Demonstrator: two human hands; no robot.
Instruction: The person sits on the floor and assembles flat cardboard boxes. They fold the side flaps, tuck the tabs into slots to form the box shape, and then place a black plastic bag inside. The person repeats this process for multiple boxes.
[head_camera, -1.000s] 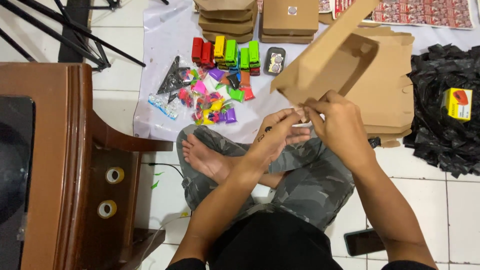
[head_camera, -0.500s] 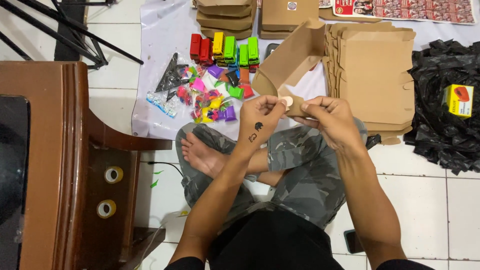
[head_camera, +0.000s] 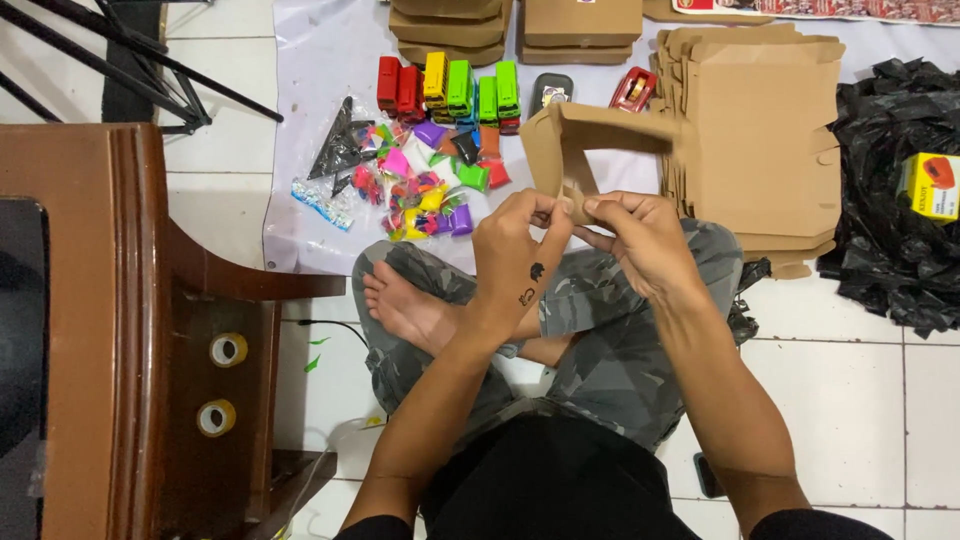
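Brown cardboard box (head_camera: 575, 150), partly folded and still open, is pinched at its lower flap by left hand (head_camera: 515, 245) and right hand (head_camera: 645, 240) above the lap; flat blanks (head_camera: 760, 140) remain stacked, toy buses (head_camera: 450, 88) unpacked.

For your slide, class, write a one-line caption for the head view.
Seated cross-legged, both hands, left hand and right hand, fold a brown cardboard box beside colourful toy buses.

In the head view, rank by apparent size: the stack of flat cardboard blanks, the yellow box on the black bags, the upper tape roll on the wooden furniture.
1. Stack of flat cardboard blanks
2. Yellow box
3. Upper tape roll, though it lies nearer the camera.
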